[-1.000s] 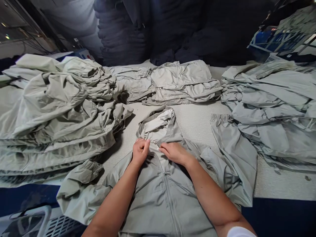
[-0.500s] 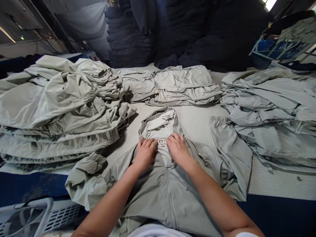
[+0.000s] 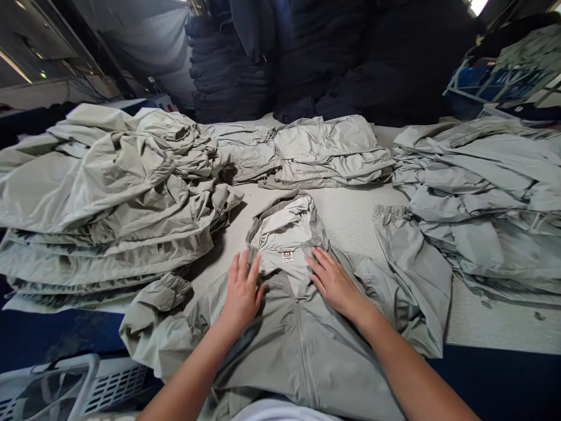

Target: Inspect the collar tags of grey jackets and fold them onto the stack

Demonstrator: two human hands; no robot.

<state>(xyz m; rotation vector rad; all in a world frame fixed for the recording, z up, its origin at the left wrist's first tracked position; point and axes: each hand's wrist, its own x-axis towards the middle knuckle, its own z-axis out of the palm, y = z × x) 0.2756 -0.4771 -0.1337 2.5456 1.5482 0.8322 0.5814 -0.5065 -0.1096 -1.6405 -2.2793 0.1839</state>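
A grey-green zip jacket [image 3: 280, 345] lies front up with its hood [image 3: 284, 225] spread away from me and its sleeves out to both sides. Inside the collar a small white and red label [image 3: 287, 255] shows. Over the left side of the collar is my left hand [image 3: 242, 287], fingers apart and holding nothing. My right hand [image 3: 333, 280] rests with spread fingers on the right side of the collar, also holding nothing. The zip slider [image 3: 300, 299] sits between the two hands, lower on the chest.
Tall piles of similar garments stand at the left [image 3: 105, 193] and right [image 3: 491, 181]. Folded garments [image 3: 326, 146] lie at the table's back edge, with dark stacks [image 3: 333, 58] behind. A white plastic basket [image 3: 114, 386] is at lower left.
Both hands have moved apart, away from the label, and their fingers have spread. The left hand has lifted and moved left. The label is now fully uncovered.
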